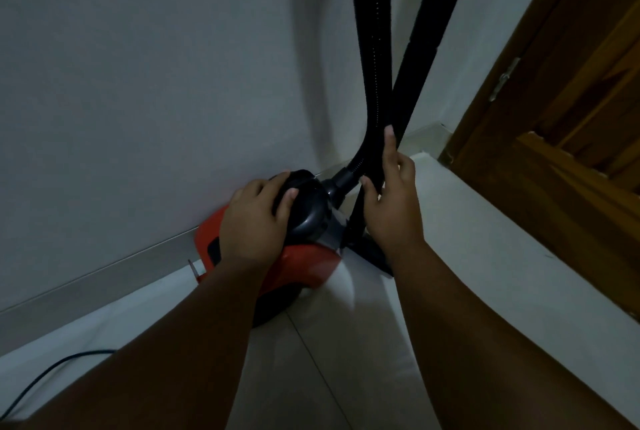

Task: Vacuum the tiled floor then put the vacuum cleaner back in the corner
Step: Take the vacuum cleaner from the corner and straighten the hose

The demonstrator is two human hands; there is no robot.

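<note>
Hands are seen apart, each clamped on a different part of the machine. The left hand [254, 218] is curled over the black domed top [310, 211] of the vacuum cleaner [304, 267], thumb on one side and fingers on the other. The right hand [391, 208] is wrapped round the wand [433, 31] low down, forefinger laid up along it, just beside the point where the hose [372, 48] enters its socket. The red body is stood on the tiled floor [329, 360] close against the wall [138, 83], near the corner; the floor head [375, 254] is set down beside it.

Parking appears to be the step in hand. It would be done well if the body were pressed squarely to the skirting [104, 270] and the wand leaned upright into the corner, so that it is not left free to topple toward the wooden door [571, 83]. The hose should be left unkinked at the socket. The cord [45, 370], trailing at lower left, should be gathered in so that nothing is left to trip over.
</note>
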